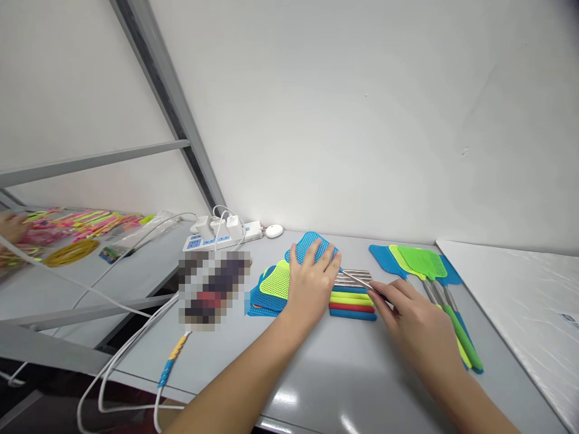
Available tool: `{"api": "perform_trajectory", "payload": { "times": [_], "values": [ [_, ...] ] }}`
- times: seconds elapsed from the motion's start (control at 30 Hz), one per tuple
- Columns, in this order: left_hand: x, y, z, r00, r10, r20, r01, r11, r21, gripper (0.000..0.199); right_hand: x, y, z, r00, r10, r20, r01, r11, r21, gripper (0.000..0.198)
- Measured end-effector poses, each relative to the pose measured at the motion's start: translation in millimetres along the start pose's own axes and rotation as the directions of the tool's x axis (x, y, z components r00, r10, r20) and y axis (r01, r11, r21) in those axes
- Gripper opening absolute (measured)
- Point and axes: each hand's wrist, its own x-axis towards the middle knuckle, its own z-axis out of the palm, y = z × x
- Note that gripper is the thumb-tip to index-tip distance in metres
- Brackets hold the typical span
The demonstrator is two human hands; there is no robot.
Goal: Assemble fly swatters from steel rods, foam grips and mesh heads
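Observation:
My left hand [312, 278] lies flat, fingers spread, on a pile of blue and yellow-green mesh swatter heads [274, 284] on the grey table [335, 374]. Just right of it lies a row of metal rods with coloured foam grips [351, 302] in green, yellow, red and blue. My right hand [409, 319] pinches one thin metal rod [357, 279] that slants up to the left over that row. Further right lie several finished fly swatters [425, 265], with blue and green heads and green, yellow and blue handles.
A white power strip [221, 236] with chargers and cables sits at the back by the wall, a small white oval object [274, 231] beside it. A blurred-out item [212, 288] lies left of the swatter heads. On the far-left table are pink and yellow parts [76, 224] and another person's hand [11, 228]. A white board [520, 301] lies at right.

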Motion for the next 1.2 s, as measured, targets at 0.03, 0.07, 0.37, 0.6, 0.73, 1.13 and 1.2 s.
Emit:
{"api": "perform_trajectory", "payload": {
  "times": [0.03, 0.07, 0.37, 0.6, 0.73, 1.13, 1.2],
  "values": [
    [-0.1, 0.4, -1.0, 1.0, -0.002, -0.008, 0.002, 1.0, -0.002, 0.034, -0.2, -0.1, 0.0, 1.0, -0.005, 0.0, 0.005, 1.0, -0.025, 0.03],
    [-0.1, 0.6, -2.1, 1.0, -0.001, -0.021, 0.001, 1.0, -0.006, 0.031, -0.2, -0.1, -0.1, 1.0, -0.013, -0.001, 0.013, 0.999, -0.048, 0.03],
    [1.6, 1.7, -1.0, 0.954, 0.108, -0.278, -0.131, 0.989, -0.063, 0.018, 2.4, 4.8, -1.7, 0.993, -0.09, 0.073, 0.082, 0.991, 0.109, 0.029],
    [0.6, 20.6, -5.6, 0.898, 0.148, -0.414, -0.189, 0.98, -0.06, 0.019, 5.2, 0.2, -4.1, 1.0, 0.027, 0.002, -0.027, 0.979, 0.201, 0.022],
    [-7.0, 26.8, -11.9, 0.95, 0.073, -0.302, -0.221, 0.842, -0.493, 0.017, 6.4, 3.8, -6.5, 0.995, 0.06, -0.078, -0.045, 0.982, 0.181, 0.019],
    [3.8, 34.2, -5.1, 0.733, -0.39, 0.557, 0.388, -0.434, -0.813, 0.046, 3.6, -1.7, -9.4, 0.989, -0.068, -0.133, 0.088, 0.984, 0.152, 0.019],
    [5.9, 35.9, -13.2, 0.713, -0.412, 0.568, 0.391, -0.438, -0.809, 0.037, 2.7, -4.5, -9.1, 0.991, -0.098, -0.096, 0.113, 0.979, 0.169, 0.02]
  ]
}}
